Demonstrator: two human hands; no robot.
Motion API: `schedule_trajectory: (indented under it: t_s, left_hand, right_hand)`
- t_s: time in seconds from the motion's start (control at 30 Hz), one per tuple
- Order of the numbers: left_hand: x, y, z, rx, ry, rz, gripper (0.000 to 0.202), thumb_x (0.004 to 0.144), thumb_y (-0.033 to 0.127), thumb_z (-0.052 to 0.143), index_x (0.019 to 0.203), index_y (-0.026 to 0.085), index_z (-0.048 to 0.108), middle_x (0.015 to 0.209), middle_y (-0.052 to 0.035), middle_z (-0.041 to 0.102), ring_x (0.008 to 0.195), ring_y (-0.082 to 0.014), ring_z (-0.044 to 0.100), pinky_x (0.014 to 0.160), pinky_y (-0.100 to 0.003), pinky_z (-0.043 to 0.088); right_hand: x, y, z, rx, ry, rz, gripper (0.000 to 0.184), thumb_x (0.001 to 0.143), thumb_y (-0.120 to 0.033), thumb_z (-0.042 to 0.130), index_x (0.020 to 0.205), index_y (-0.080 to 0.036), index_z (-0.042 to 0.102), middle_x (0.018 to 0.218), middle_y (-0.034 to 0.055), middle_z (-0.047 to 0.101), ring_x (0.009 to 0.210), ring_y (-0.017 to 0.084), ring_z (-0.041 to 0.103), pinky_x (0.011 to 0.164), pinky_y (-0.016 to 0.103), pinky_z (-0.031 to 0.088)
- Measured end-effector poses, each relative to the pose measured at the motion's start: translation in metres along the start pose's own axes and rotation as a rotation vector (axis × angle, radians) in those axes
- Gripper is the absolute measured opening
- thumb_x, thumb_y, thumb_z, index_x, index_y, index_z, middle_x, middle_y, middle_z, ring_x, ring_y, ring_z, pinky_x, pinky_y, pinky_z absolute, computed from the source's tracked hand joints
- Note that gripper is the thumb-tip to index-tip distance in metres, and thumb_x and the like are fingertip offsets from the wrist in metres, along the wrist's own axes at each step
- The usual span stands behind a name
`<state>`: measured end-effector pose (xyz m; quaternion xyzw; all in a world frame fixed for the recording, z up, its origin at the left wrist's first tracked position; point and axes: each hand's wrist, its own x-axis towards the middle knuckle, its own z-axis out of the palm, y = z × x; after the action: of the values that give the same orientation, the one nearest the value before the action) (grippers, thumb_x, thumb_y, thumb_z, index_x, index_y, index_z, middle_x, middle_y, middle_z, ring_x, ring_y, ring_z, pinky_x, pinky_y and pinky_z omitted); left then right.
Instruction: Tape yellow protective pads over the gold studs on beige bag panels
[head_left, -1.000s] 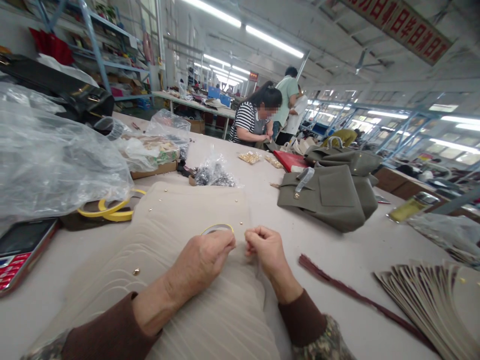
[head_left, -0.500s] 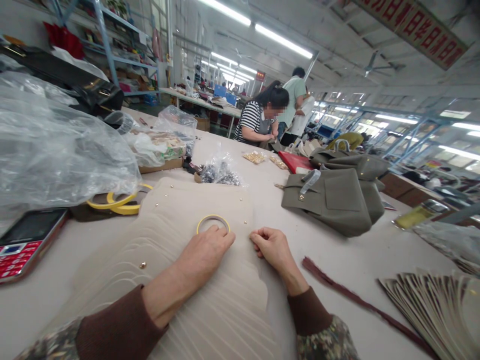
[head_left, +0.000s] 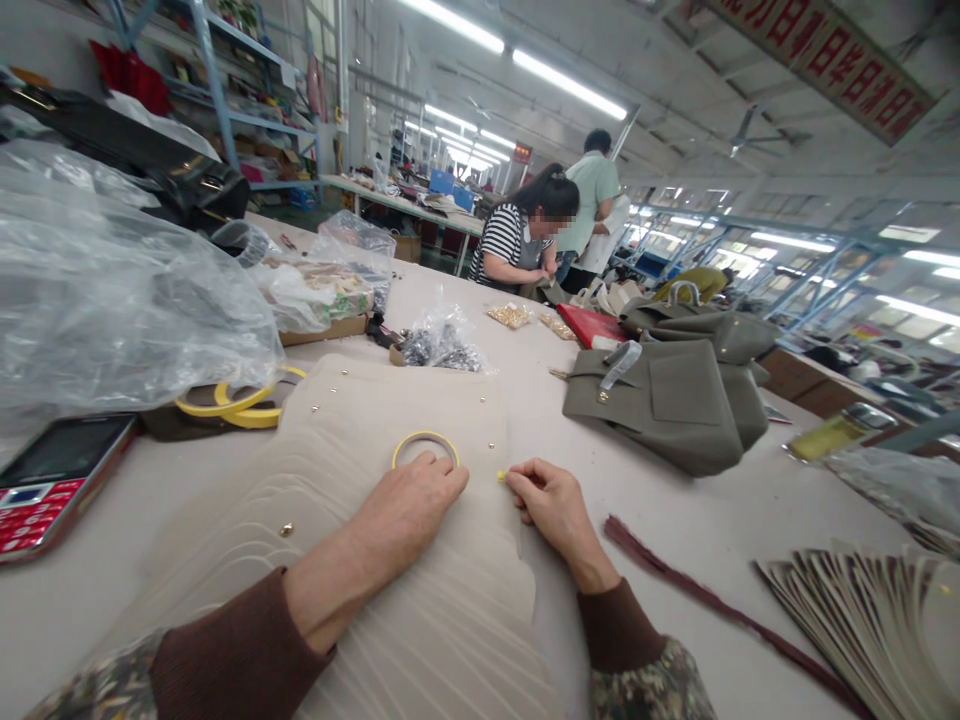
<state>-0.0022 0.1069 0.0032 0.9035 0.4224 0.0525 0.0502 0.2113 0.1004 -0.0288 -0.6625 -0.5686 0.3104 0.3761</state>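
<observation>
1. We are resting the left hand [head_left: 409, 505] palm-down on the stack of beige panels [head_left: 390, 610], which is lying fanned out on the bench [head_left: 675, 510]. Its fingers are curling over the near rim of the tape ring [head_left: 424, 434]. The fingertips are hidden, so we cannot tell whether they are gripping the ring or only pressing on it.
2. We are pinching the right hand [head_left: 551, 500] closed, thumb against forefinger, on a small yellow tape tab [head_left: 501, 476] just beside the ring.
3. We are judging the ring to be light, thin and easily deformed. Holding it across the rim, not by the flat face, looks safest.
4. We are judging the tab to be flimsy and probably sticky. A fingertip pinch at its very end suits it.
5. We are judging the panels to be soft, flexible and liable to slide, so flat palm pressure is steadying them.
</observation>
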Motion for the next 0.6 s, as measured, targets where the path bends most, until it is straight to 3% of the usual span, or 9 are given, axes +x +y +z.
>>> schedule_trajectory:
  t_s: [0.1,0.2,0.3,0.43,0.5,0.6]
  left_hand:
    - [-0.001,0.000,0.002,-0.001,0.007,0.010,0.020,0.092,0.011,0.038,0.092,0.019,0.056,0.093,-0.0060,0.063,0.089,-0.0247,0.057,0.070,-0.036,0.047]
    - [-0.002,-0.001,0.001,-0.006,0.020,0.026,0.020,0.092,0.011,0.038,0.091,0.019,0.056,0.092,-0.0058,0.064,0.088,-0.0242,0.057,0.071,-0.035,0.047]
    - [-0.002,-0.002,-0.003,-0.057,0.093,0.010,0.017,0.093,0.012,0.040,0.089,0.019,0.055,0.090,-0.0051,0.063,0.085,-0.0219,0.058,0.072,-0.033,0.047]
    - [-0.002,-0.002,-0.005,-0.226,0.219,0.047,0.015,0.094,0.015,0.042,0.090,0.020,0.056,0.085,-0.0016,0.064,0.080,-0.0173,0.061,0.071,-0.028,0.048]
    - [-0.002,-0.002,-0.003,-0.294,0.254,0.086,0.014,0.094,0.016,0.044,0.100,0.021,0.056,0.090,-0.0013,0.068,0.084,-0.0169,0.064,0.074,-0.027,0.049]
    - [-0.002,-0.003,0.003,-0.324,0.308,0.102,0.032,0.095,0.018,0.045,0.126,0.023,0.045,0.108,-0.0040,0.069,0.097,-0.0189,0.066,0.081,-0.030,0.051]
  right_hand:
    - [-0.001,0.000,0.004,-0.169,0.035,-0.170,0.018,0.080,-0.030,0.060,0.075,-0.019,0.074,0.070,0.0036,0.073,0.064,0.018,0.065,0.063,0.027,0.049]
    - [0.003,-0.002,0.010,-0.313,0.068,-0.223,0.019,0.081,-0.027,0.059,0.078,-0.021,0.077,0.081,0.0048,0.076,0.075,0.020,0.067,0.074,0.029,0.047]
    - [0.004,-0.008,0.009,-0.338,0.017,-0.167,0.021,0.081,-0.026,0.058,0.076,-0.020,0.077,0.074,0.0036,0.075,0.069,0.018,0.066,0.065,0.026,0.044]
    - [-0.001,-0.015,-0.003,-0.258,-0.216,-0.088,0.021,0.077,-0.025,0.060,0.064,-0.016,0.073,0.057,-0.0008,0.066,0.054,0.014,0.057,0.050,0.022,0.035]
    - [-0.004,-0.018,-0.007,-0.209,-0.285,-0.097,0.022,0.078,-0.025,0.060,0.062,-0.015,0.072,0.054,-0.0015,0.064,0.051,0.012,0.054,0.048,0.022,0.033]
    - [-0.008,-0.024,-0.006,-0.027,-0.209,-0.184,0.019,0.080,-0.026,0.060,0.081,-0.014,0.075,0.066,0.0012,0.070,0.057,0.014,0.058,0.052,0.022,0.041]
